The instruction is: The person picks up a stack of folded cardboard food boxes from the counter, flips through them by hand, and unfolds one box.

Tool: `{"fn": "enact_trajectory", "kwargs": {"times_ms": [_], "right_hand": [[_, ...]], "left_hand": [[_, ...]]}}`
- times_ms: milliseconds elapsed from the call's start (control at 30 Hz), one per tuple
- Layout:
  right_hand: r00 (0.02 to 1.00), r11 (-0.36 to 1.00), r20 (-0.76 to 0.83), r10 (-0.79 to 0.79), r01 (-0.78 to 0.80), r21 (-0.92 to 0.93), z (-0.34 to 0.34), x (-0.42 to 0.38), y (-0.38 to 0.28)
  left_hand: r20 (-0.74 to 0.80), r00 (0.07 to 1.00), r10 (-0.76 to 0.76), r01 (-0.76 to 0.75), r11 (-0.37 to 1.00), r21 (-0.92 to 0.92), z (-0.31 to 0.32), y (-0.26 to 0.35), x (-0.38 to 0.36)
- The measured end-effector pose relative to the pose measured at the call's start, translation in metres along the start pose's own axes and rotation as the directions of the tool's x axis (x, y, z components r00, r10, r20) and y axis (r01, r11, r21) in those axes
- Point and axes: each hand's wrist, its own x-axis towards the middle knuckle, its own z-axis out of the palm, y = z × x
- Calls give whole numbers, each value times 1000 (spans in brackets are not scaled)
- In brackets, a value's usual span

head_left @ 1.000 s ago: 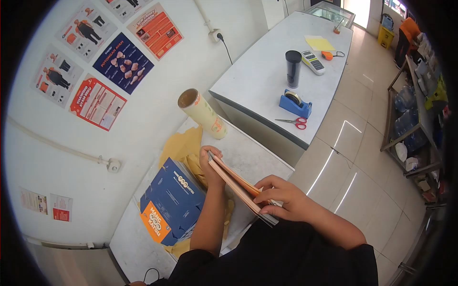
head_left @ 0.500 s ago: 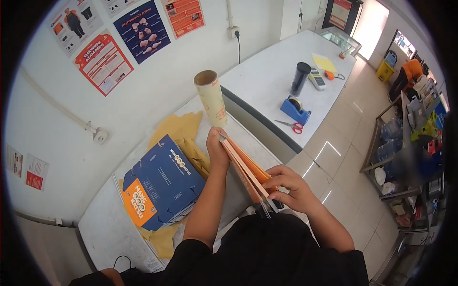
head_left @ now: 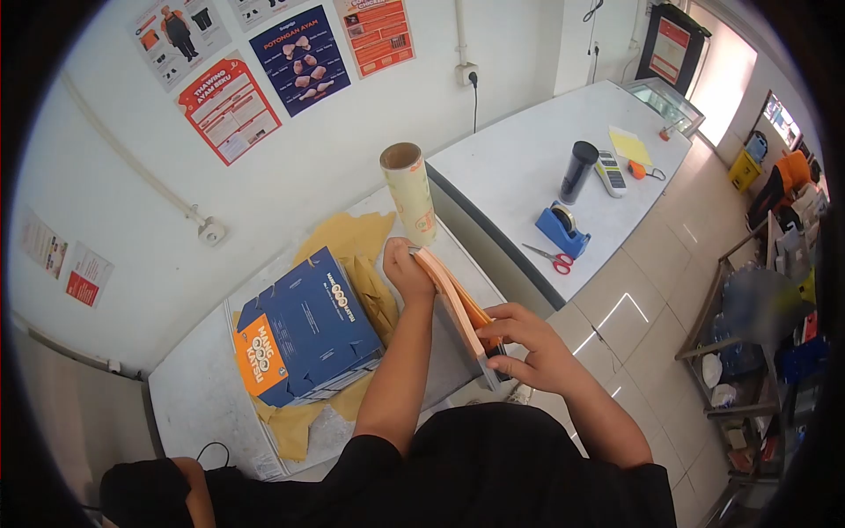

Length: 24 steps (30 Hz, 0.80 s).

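Observation:
A stack of flat cardboard boxes (head_left: 459, 304), seen edge-on with pale orange edges and dark lower ends, is held upright in front of my body. My left hand (head_left: 408, 273) grips its far upper end, fingers wrapped round the edge. Nearer to me, my right hand (head_left: 526, 350) is closed on its right side, fingers on the outer sheet and thumb towards the lower end. To the left lies a pile of blue and orange printed cardboard boxes (head_left: 308, 326) on brown paper (head_left: 348, 236).
A roll of plastic film (head_left: 410, 198) stands behind my left hand. On the white counter (head_left: 528, 141) are a tape dispenser (head_left: 562, 231), red-handled scissors (head_left: 561, 261), a dark tumbler (head_left: 578, 172) and a calculator-like device (head_left: 610, 174). Another person (head_left: 145, 493) is at lower left; shelves (head_left: 748, 343) stand right.
The sheets in my hands, fanned apart before, now sit pressed closer together. The view has shifted, so the room appears further right and lower. More of the person at lower left shows.

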Motion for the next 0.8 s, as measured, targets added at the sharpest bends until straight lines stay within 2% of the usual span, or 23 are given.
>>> {"fn": "enact_trajectory", "kwargs": {"times_ms": [33, 133, 300, 333, 433, 533, 567, 633, 667, 700, 733, 767, 800], "right_hand": [[1000, 1000, 23, 2, -2, -5, -8, 1, 4], [997, 1000, 83, -7, 8, -4, -27, 3, 15], [997, 998, 81, -20, 25, -61, -35, 3, 20], [995, 995, 84, -60, 66, -71, -37, 5, 22], [990, 986, 94, -109, 119, -117, -41, 11, 28], [987, 989, 120, -105, 116, -89, -44, 15, 31], [988, 987, 103, -113, 123, -101, -44, 14, 31], [988, 979, 76, -134, 144, -142, -45, 13, 31], [988, 980, 87, -132, 143, -141, -47, 14, 31], [987, 980, 93, -130, 142, -139, -48, 15, 32], [987, 981, 96, -128, 140, -134, -49, 16, 33], [984, 979, 109, -138, 152, -133, -49, 18, 33], [981, 978, 126, -145, 162, -131, -48, 18, 32]], "left_hand": [[-28, 1000, 8, -7, 1000, 14, 6, 2, 3], [46, 993, -110, 112, 992, -55, 6, -4, 5], [38, 995, -91, 88, 993, 79, -6, -13, -8], [33, 997, -75, 71, 993, 99, -11, -16, -7], [23, 968, -250, 250, 968, -13, -9, 23, -12], [-79, 993, 90, -63, 951, 303, -2, 18, -9], [-67, 967, 246, -173, 825, 538, -6, 25, -11], [62, 859, 509, -297, 394, 870, -12, 58, -18], [-43, 968, 247, -146, 693, 706, -11, 76, -29], [-56, 997, -51, 71, 878, 472, -14, 98, -46], [23, 942, -335, 323, 922, 213, -18, 117, -61], [206, 856, -473, 477, 878, 34, -23, 133, -73], [402, 731, -552, 637, 763, -110, -29, 146, -84]]}}
